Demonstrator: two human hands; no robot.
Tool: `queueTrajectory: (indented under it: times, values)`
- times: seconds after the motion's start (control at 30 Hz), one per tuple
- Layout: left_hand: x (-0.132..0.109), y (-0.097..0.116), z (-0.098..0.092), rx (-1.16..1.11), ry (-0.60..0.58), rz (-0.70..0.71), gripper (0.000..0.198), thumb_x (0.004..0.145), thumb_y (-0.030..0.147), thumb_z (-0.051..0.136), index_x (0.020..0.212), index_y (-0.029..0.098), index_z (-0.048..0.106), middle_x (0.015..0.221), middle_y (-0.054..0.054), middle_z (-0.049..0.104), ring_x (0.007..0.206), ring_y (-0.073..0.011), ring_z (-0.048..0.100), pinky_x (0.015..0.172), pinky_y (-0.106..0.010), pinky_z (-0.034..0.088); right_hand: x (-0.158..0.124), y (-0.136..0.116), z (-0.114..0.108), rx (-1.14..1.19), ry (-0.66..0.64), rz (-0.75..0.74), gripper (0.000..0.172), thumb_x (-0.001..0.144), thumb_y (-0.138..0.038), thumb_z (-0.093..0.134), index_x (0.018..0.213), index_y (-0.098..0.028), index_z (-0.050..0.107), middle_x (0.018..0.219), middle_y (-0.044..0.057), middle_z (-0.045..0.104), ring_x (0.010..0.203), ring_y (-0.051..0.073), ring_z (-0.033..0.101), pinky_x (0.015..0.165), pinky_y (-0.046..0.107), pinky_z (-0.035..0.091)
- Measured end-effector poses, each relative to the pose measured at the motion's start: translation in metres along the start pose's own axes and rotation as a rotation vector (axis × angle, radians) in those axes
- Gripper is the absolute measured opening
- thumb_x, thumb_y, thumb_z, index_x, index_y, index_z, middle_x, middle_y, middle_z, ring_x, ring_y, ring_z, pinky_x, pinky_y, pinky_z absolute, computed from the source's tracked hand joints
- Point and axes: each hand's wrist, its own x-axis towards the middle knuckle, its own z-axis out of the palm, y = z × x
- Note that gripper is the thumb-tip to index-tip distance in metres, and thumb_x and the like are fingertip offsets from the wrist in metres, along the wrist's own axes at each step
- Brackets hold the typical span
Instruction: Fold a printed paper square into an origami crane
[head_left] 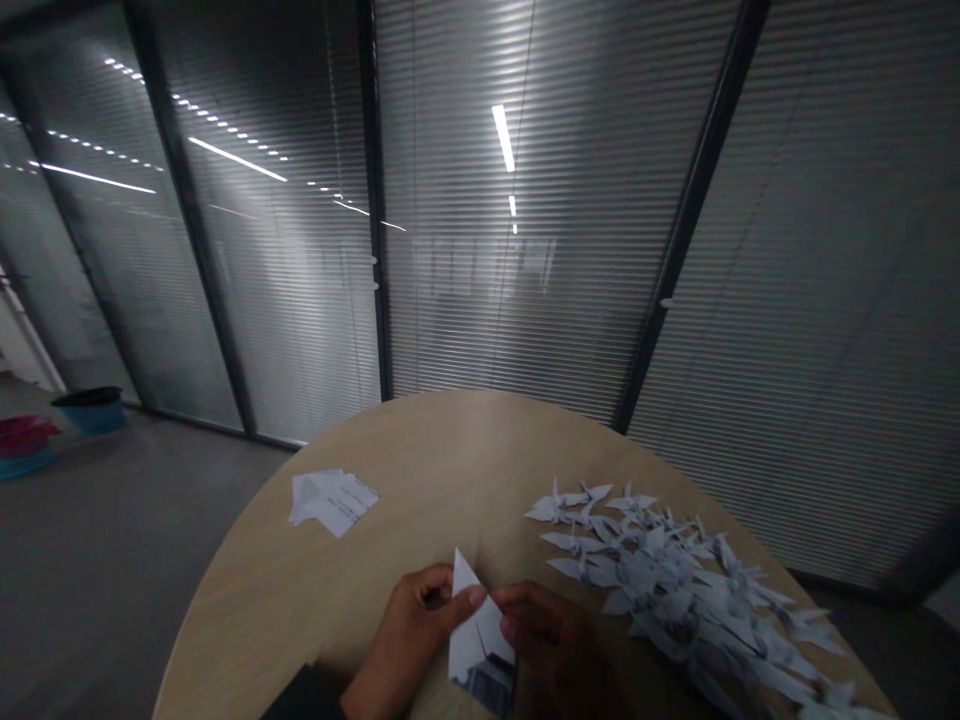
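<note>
My left hand point(409, 625) and my right hand point(551, 640) meet at the near edge of a round wooden table point(442, 450). Both pinch a white folded paper piece point(476, 640) that stands up between them, its pointed tip upward. The left thumb presses on its left edge; the right fingers are curled against its right side. A dark sleeve covers my left wrist.
A heap of several folded white paper cranes point(675, 580) lies on the table's right side. A small stack of folded paper sheets point(334, 498) lies on the left. Glass walls with blinds stand behind the table. Blue and red bins point(45, 430) sit on the floor, far left.
</note>
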Motion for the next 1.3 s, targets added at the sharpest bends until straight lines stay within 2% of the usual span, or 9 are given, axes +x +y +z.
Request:
queueTrajectory:
  times: [0.1,0.23,0.4,0.53,0.67,0.8,1.0,1.13,1.3]
  values:
    - [0.001,-0.001,-0.001,-0.028,-0.008,-0.037,0.052,0.046,0.060,0.080,0.058,0.011,0.066,0.052,-0.002,0.060,0.048,-0.0128,0.051,0.049,-0.024,0.035,-0.002,-0.008,0.000,-0.033,-0.042,-0.018,0.035,0.068,-0.040,0.056,0.092,-0.015,0.063,0.085,0.012,0.073,0.077,0.024,0.069,0.066,0.031,0.051]
    - [0.003,-0.002,-0.002,-0.104,0.021,-0.064,0.053,0.038,0.053,0.085,0.064,0.011,0.068,0.056,-0.002,0.065,0.050,-0.0129,0.054,0.051,-0.024,0.039,-0.003,-0.003,0.001,-0.098,-0.045,-0.044,0.045,0.069,-0.042,0.055,0.105,-0.015,0.059,0.085,0.011,0.073,0.079,0.026,0.069,0.069,0.034,0.052]
    - [0.000,-0.001,-0.003,-0.055,0.039,-0.076,0.048,0.042,0.054,0.083,0.059,0.012,0.066,0.051,-0.002,0.062,0.045,-0.0123,0.052,0.048,-0.024,0.038,0.000,0.010,0.003,-0.167,0.021,-0.022,0.054,0.069,-0.040,0.056,0.116,-0.016,0.057,0.084,0.011,0.074,0.086,0.027,0.069,0.074,0.034,0.052]
    - [-0.005,0.004,-0.003,0.076,0.030,-0.011,0.042,0.054,0.053,0.078,0.061,0.013,0.066,0.052,-0.002,0.062,0.048,-0.0131,0.052,0.047,-0.023,0.035,0.001,0.013,0.005,-0.155,-0.023,-0.045,0.050,0.072,-0.044,0.052,0.112,-0.014,0.058,0.072,0.008,0.073,0.069,0.024,0.069,0.063,0.031,0.051]
    - [-0.007,0.004,-0.002,0.106,0.017,0.013,0.039,0.058,0.050,0.075,0.062,0.012,0.068,0.052,-0.001,0.059,0.048,-0.0113,0.047,0.046,-0.022,0.032,0.001,0.007,0.006,-0.136,-0.043,-0.018,0.041,0.071,-0.050,0.057,0.092,-0.015,0.065,0.080,0.010,0.074,0.076,0.024,0.069,0.065,0.030,0.049]
    - [-0.006,-0.003,-0.001,0.081,-0.011,-0.014,0.044,0.058,0.053,0.075,0.062,0.010,0.067,0.053,-0.002,0.059,0.048,-0.0118,0.047,0.047,-0.023,0.033,0.002,0.005,0.008,-0.080,-0.038,0.018,0.043,0.066,-0.053,0.061,0.079,-0.013,0.067,0.076,0.011,0.073,0.073,0.025,0.068,0.065,0.032,0.049]
    - [-0.003,-0.008,-0.003,0.159,0.038,0.079,0.043,0.068,0.053,0.068,0.062,0.011,0.067,0.054,-0.002,0.058,0.051,-0.0136,0.050,0.049,-0.024,0.034,0.004,0.007,0.005,-0.050,-0.003,0.035,0.051,0.066,-0.056,0.063,0.089,-0.011,0.069,0.084,0.013,0.074,0.080,0.027,0.068,0.071,0.036,0.049]
    - [-0.002,0.001,-0.005,0.157,0.149,0.125,0.033,0.062,0.045,0.074,0.061,0.012,0.068,0.060,-0.004,0.063,0.058,-0.0168,0.055,0.056,-0.026,0.040,0.006,0.011,0.004,-0.096,0.035,0.028,0.050,0.065,-0.059,0.062,0.082,-0.013,0.070,0.080,0.012,0.073,0.077,0.027,0.067,0.069,0.034,0.049]
    - [-0.003,0.002,-0.004,0.148,0.119,0.123,0.030,0.061,0.043,0.074,0.058,0.014,0.068,0.061,-0.004,0.063,0.059,-0.0173,0.055,0.057,-0.026,0.041,0.005,0.011,0.006,-0.164,0.032,-0.033,0.043,0.071,-0.054,0.056,0.077,-0.014,0.070,0.079,0.010,0.072,0.079,0.025,0.066,0.072,0.031,0.046]
